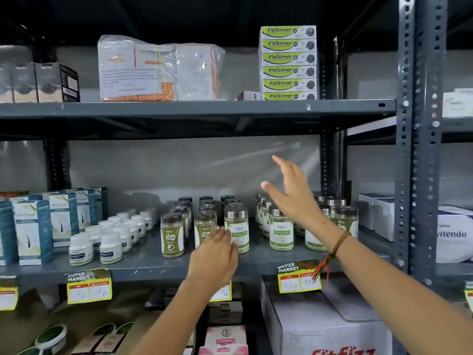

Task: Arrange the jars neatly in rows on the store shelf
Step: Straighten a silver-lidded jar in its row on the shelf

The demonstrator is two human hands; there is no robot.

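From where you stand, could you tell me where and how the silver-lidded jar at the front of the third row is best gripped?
Grip the silver-lidded jar around its labelled body, coming from the front right. It stands upright at the shelf edge; the left hand and a neighbouring jar crowd its left side, while its right is open.

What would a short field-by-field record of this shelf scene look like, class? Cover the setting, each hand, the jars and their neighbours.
setting: grey metal store shelf
left hand: open, in front of the front green-label jars; contact unclear
right hand: open, raised above the silver-lid jars, holding nothing
jar layout: rows running front to back
left neighbours: small white bottles, then teal boxes
upper shelf: stacked Fleximer boxes
shelf edge: yellow price tags
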